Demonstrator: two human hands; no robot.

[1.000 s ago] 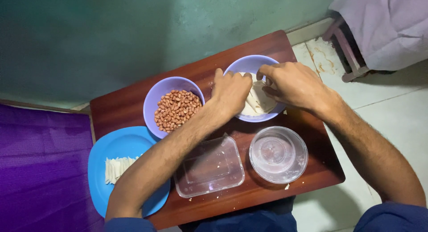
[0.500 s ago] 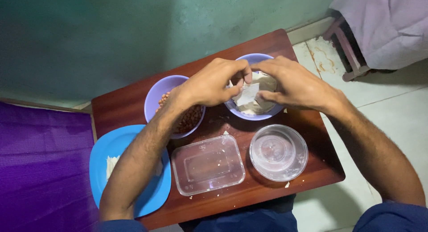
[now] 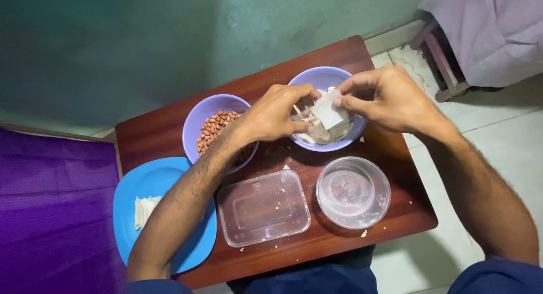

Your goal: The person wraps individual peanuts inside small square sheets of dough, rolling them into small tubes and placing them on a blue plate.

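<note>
Both hands are raised over a purple bowl (image 3: 317,78) of white flat pieces (image 3: 317,133) at the far side of a small wooden table (image 3: 164,130). My right hand (image 3: 387,99) pinches a white flat piece (image 3: 330,110) by its right edge. My left hand (image 3: 277,113) has its fingers curled at the piece's left edge, touching it. My left forearm crosses over a second purple bowl (image 3: 206,113) filled with peanuts (image 3: 214,127).
A clear rectangular container (image 3: 263,208) and a clear round container (image 3: 353,192) stand at the table's near side. A blue plate (image 3: 141,184) with white strips (image 3: 144,209) lies at the left. Purple cloth (image 3: 51,215) is at far left, a pale draped stool (image 3: 486,34) at top right.
Both hands were down in the bowl of white pieces; they have lifted one white piece up out of it and now hold it between them above the bowl.
</note>
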